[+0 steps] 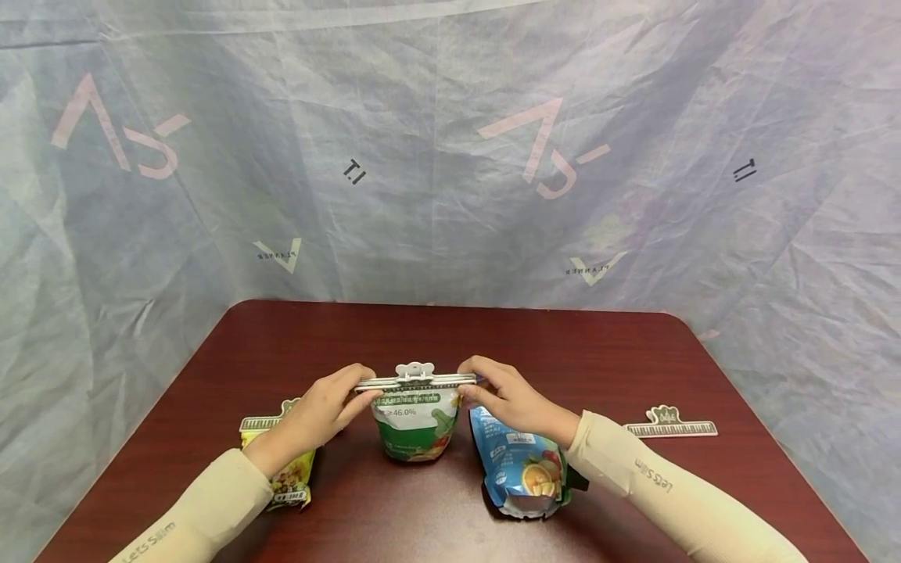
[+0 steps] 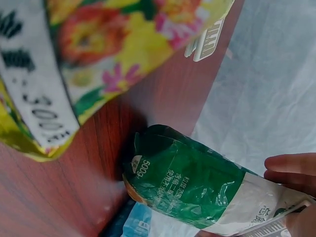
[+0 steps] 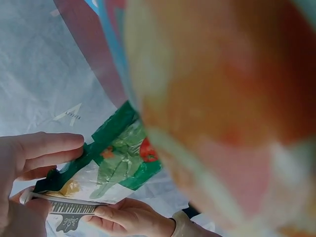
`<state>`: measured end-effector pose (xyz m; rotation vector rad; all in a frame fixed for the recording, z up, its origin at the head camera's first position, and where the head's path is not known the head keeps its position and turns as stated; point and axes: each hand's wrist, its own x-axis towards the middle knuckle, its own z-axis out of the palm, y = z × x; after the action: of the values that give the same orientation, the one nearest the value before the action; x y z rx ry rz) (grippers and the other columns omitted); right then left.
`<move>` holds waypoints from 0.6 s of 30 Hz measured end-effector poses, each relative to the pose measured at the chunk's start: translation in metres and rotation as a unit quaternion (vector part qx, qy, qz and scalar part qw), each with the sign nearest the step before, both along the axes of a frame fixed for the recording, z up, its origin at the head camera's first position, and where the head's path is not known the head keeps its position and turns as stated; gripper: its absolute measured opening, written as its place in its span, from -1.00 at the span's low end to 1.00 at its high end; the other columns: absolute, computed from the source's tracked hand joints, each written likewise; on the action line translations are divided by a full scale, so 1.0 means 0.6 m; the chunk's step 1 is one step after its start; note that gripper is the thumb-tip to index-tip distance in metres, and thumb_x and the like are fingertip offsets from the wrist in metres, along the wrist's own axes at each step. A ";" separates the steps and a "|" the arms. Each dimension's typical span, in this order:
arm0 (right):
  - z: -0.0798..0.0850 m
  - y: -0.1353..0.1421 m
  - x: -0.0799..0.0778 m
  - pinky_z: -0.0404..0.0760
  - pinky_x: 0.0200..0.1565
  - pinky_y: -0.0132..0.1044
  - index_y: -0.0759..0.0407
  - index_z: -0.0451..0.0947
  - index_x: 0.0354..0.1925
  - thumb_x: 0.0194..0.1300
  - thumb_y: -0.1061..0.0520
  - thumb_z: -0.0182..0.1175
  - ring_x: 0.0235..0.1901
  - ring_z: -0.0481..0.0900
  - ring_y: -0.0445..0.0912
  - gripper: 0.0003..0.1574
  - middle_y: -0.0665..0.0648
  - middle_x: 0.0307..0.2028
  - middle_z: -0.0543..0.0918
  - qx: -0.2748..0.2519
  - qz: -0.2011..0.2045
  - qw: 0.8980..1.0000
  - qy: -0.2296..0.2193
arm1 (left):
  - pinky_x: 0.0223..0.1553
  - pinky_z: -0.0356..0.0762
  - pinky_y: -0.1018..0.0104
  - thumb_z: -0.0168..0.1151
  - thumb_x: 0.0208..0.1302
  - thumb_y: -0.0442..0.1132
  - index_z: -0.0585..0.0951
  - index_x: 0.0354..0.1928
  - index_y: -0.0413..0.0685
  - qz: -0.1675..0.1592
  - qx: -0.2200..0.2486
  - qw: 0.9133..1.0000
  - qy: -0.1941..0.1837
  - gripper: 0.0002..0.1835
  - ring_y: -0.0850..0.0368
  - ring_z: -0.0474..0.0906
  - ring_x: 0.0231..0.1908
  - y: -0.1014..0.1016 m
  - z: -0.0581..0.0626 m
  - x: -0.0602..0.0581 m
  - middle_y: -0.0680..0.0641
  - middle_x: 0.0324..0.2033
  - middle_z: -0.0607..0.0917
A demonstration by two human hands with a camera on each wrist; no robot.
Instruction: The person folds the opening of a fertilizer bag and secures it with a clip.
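A green and white food bag [image 1: 415,434] stands upright in the middle of the table, with a long white bag clip [image 1: 415,378] across its top edge. My left hand [image 1: 317,414] pinches the clip's left end, thumb below and fingers above. At the right end my right hand [image 1: 510,397] grips the clip and bag top in the same way. The right wrist view shows the clip's keyboard-striped bar [image 3: 74,207] lying along the folded top, with both hands at its ends. In the left wrist view the bag's green lower part [image 2: 187,182] faces the camera.
Beside my left forearm is a yellow flowered bag [image 1: 292,477] with its own striped clip [image 1: 259,423]. A blue fruit-printed bag [image 1: 517,461] sits under my right forearm. Further right, a loose clip [image 1: 672,428] lies on the dark red table [image 1: 436,336]. Grey cloth [image 1: 429,203] hangs behind.
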<state>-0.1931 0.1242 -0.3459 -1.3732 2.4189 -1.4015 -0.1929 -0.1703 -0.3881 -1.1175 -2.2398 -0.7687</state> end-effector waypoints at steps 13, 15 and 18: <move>-0.025 -0.003 -0.023 0.61 -0.34 -0.22 0.22 0.34 -0.05 0.38 0.25 -0.05 -0.34 0.61 0.13 -0.82 0.25 -0.31 0.55 -0.011 -0.014 0.990 -0.140 | -0.55 0.48 0.44 0.15 0.26 -0.28 0.47 -0.17 0.06 -0.012 0.036 0.988 -0.151 -0.87 0.38 0.45 -0.54 -0.009 0.007 -0.004 0.17 -0.42 0.51; -0.034 -0.002 -0.030 0.61 -0.34 -0.17 0.22 0.34 -0.03 0.39 0.21 -0.05 -0.33 0.61 0.12 -0.80 0.24 -0.31 0.53 -0.013 -0.016 0.987 -0.160 | -0.57 0.52 0.40 0.14 0.26 -0.27 0.47 -0.17 0.06 -0.012 0.048 0.981 -0.190 -0.87 0.37 0.49 -0.55 -0.010 0.009 -0.003 0.14 -0.43 0.51; -0.035 -0.002 -0.034 0.61 -0.33 -0.15 0.20 0.33 -0.02 0.39 0.16 -0.04 -0.32 0.60 0.13 -0.77 0.23 -0.29 0.50 -0.016 -0.017 0.983 -0.180 | -0.59 0.54 0.35 0.15 0.25 -0.28 0.48 -0.18 0.01 -0.004 0.063 0.970 -0.235 -0.88 0.35 0.51 -0.57 -0.009 0.014 -0.002 0.08 -0.44 0.52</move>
<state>-0.2133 0.1227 -0.3670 -0.9825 2.2033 -1.5447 -0.1942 -0.1755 -0.3799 -0.9567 -2.5195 -1.2695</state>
